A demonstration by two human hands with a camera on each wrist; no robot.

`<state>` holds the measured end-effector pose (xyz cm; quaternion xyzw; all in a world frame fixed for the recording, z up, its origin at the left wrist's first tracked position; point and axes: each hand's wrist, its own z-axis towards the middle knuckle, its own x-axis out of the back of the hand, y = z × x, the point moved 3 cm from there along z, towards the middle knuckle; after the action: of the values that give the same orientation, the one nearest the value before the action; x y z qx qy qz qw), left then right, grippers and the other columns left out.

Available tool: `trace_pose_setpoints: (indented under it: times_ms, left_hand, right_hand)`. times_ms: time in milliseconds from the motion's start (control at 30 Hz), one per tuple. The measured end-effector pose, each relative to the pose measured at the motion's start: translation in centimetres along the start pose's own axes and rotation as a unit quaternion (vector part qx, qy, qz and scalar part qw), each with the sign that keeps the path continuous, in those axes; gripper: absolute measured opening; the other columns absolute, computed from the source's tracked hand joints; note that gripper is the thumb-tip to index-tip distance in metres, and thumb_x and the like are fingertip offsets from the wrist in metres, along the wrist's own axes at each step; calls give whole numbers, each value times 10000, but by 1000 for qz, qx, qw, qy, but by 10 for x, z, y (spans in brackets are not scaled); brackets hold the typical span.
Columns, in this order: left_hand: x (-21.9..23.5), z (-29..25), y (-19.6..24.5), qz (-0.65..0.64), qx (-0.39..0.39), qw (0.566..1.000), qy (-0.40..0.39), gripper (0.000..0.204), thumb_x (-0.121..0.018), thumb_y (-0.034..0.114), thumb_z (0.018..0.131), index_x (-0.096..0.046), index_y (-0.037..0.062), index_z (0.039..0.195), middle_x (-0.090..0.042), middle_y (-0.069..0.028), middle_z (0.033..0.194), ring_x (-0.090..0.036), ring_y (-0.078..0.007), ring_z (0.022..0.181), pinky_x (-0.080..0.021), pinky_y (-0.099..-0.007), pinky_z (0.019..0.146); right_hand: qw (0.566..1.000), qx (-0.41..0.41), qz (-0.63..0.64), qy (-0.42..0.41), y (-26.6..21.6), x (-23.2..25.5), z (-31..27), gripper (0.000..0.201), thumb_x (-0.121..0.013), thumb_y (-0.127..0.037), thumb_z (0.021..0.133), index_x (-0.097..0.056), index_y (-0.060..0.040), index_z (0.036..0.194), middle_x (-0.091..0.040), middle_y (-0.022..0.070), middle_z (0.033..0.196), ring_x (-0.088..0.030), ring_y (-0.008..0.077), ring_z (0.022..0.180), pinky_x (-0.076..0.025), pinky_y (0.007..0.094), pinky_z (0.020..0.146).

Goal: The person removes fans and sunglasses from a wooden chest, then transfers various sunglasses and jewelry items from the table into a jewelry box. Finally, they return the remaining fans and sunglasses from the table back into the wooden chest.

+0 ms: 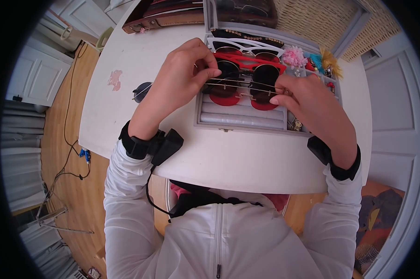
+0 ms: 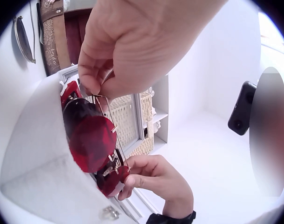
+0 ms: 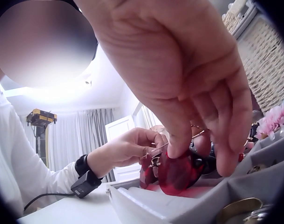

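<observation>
A pair of round red-lensed sunglasses [image 1: 224,99] with thin metal temples is held between both hands, low over a grey compartment box [image 1: 247,129]. My left hand [image 1: 184,69] pinches the metal temple at one side between thumb and fingers. On the other side, my right hand [image 1: 307,95] grips the frame, its thumb close by a red lens [image 3: 179,175]. Just behind them in the box sit dark round sunglasses [image 1: 265,74], red-framed sunglasses [image 1: 247,58] and white-framed sunglasses [image 1: 219,44]. The left wrist view shows the red lenses from the front.
Dark-lensed glasses [image 1: 142,92] lie on the white table [image 1: 172,162] left of the box. The box's right compartments hold a pink flower ornament [image 1: 294,56], a yellow tassel [image 1: 330,63] and small jewellery. Behind stand a brown case [image 1: 168,21] and a woven panel [image 1: 321,23].
</observation>
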<state>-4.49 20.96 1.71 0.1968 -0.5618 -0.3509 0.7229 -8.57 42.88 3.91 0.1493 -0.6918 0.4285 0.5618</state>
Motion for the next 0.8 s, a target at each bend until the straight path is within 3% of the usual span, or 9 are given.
trace_pose_setpoints:
  times_ms: [67,200,267,367,500,600,667,700,800]
  left_hand:
    - [0,0,1,-6,-4,1000,9,88,-642,-45,783,-564,-40,823,-513,-52,872,-536,-146,782,-501,-256,650]
    - [1,-1,2,-5,4,1000,3,86,-646,-18,792,-568,-34,826,-517,-48,862,-542,-142,778,-487,-250,634]
    - [2,-2,1,1,-6,1000,4,84,-644,3,800,-581,-17,851,-542,-36,854,-543,-124,764,-457,-225,605]
    - [21,-6,2,41,-31,996,67,98,-642,22,807,-600,5,894,-570,-24,857,-542,-105,747,-436,-212,598]
    - [69,-27,-13,143,36,984,99,152,-666,65,798,-616,33,938,-588,-14,886,-527,-97,721,-427,-225,605]
    - [77,-44,-30,203,80,975,47,225,-703,65,746,-620,31,953,-575,-51,867,-534,-159,717,-444,-281,621]
    - [72,-54,-43,232,108,967,-7,223,-703,55,726,-626,15,931,-574,-95,857,-559,-228,735,-460,-343,683]
    - [72,-56,-45,232,104,967,-11,223,-703,55,726,-626,15,931,-574,-95,857,-559,-228,735,-460,-343,683]
    - [67,-58,-53,231,118,963,-67,121,-637,-35,733,-612,-18,850,-570,-95,774,-528,-218,723,-436,-322,638]
  right_hand:
    - [997,38,-48,53,2,-1,-2,231,-645,-206,806,-581,16,790,-560,149,615,-528,311,570,-415,366,568]
    - [992,50,-87,73,1,2,-3,268,-663,-238,792,-605,22,769,-558,146,610,-536,298,573,-415,365,567]
    - [996,-43,-75,2,-4,7,-2,314,-644,-262,802,-609,39,721,-593,178,697,-582,333,715,-452,399,678]
    - [996,-75,-55,5,0,11,-4,306,-666,-262,789,-611,34,738,-582,176,657,-577,328,672,-453,399,656]
    - [996,-13,-37,75,1,17,-8,289,-680,-251,785,-612,30,772,-551,154,574,-555,309,567,-445,384,596]
    - [990,-137,-6,26,0,27,-7,290,-671,-253,803,-607,29,828,-545,144,596,-541,265,613,-423,361,592]
    - [994,-88,-19,58,4,24,-8,282,-670,-249,804,-607,24,829,-555,140,611,-542,262,600,-422,359,581]
    - [995,-39,-37,87,5,24,-9,274,-669,-245,805,-606,20,830,-565,136,626,-542,260,587,-422,357,571]
    - [995,-31,-27,89,4,25,-11,256,-667,-230,807,-605,17,835,-584,114,638,-542,245,543,-419,349,534]
